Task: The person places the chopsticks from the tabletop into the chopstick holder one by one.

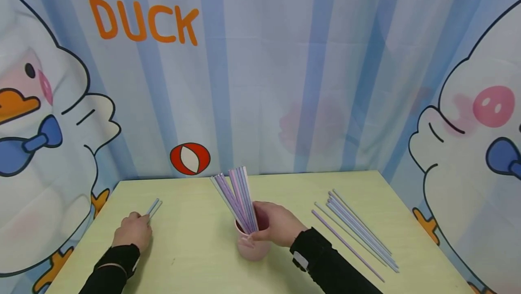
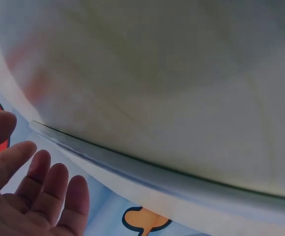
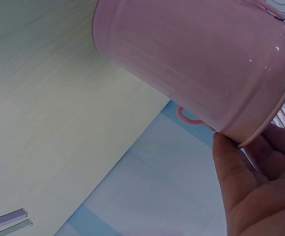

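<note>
A small pink bucket (image 1: 253, 248) stands mid-table, holding a leaning bundle of purple, pink and pale straws (image 1: 238, 196). My right hand (image 1: 278, 224) grips its rim, with the thumb outside and fingers over the edge. Up close in the right wrist view, the bucket (image 3: 191, 64) shows a small side loop, and the hand (image 3: 265, 187) pinches the rim. On the left, my left hand (image 1: 133, 230) is over two pale blue straws (image 1: 153, 207) whose ends show past its fingers. The left wrist view has that hand (image 2: 39, 191) with fingers loosely apart beside a straw (image 2: 132, 167).
Several pale blue and grey straws (image 1: 362, 233) lie in a group at the right of the yellow table (image 1: 183, 248), with a purple straw (image 1: 348, 246) beside them. A curtain (image 1: 264, 81) with duck pictures hangs behind the table's far edge.
</note>
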A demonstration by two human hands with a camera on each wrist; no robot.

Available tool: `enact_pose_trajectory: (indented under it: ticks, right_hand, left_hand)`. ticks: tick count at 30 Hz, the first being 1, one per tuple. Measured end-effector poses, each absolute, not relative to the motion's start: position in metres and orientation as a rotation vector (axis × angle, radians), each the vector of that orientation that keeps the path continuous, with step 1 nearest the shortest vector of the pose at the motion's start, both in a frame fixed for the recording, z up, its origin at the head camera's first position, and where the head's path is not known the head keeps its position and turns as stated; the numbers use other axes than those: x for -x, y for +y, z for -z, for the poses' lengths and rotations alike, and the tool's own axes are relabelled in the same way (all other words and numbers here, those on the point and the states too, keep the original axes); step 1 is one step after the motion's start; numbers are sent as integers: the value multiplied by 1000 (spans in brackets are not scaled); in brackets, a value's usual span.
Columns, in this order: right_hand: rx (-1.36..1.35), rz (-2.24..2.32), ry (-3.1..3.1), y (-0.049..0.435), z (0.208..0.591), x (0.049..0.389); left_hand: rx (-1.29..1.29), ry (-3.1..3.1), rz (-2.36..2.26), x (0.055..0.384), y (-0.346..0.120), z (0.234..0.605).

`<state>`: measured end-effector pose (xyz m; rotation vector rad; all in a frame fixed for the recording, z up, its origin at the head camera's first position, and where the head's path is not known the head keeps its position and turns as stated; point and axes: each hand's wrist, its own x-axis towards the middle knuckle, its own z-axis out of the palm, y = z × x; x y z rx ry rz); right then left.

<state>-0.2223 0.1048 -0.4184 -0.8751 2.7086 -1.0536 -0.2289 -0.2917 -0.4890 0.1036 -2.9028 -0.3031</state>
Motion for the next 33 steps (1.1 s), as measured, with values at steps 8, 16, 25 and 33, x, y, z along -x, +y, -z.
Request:
enact_pose_trajectory:
  ticks: [8,16,25,33]
  right_hand:
    - [860,1044,2721,104,418,222]
    - [861,1042,2713,103,414,220]
    - [858,1036,2705,103,411,219]
    - [841,1038,2703,103,412,220]
  left_hand:
    - [-152,-2961,270,230,-292,491]
    - [-142,-2971,254,229,-291,489]
    - [-90,-3058,275,238,-283,486]
    - [19,-3024,332,233,-270,485]
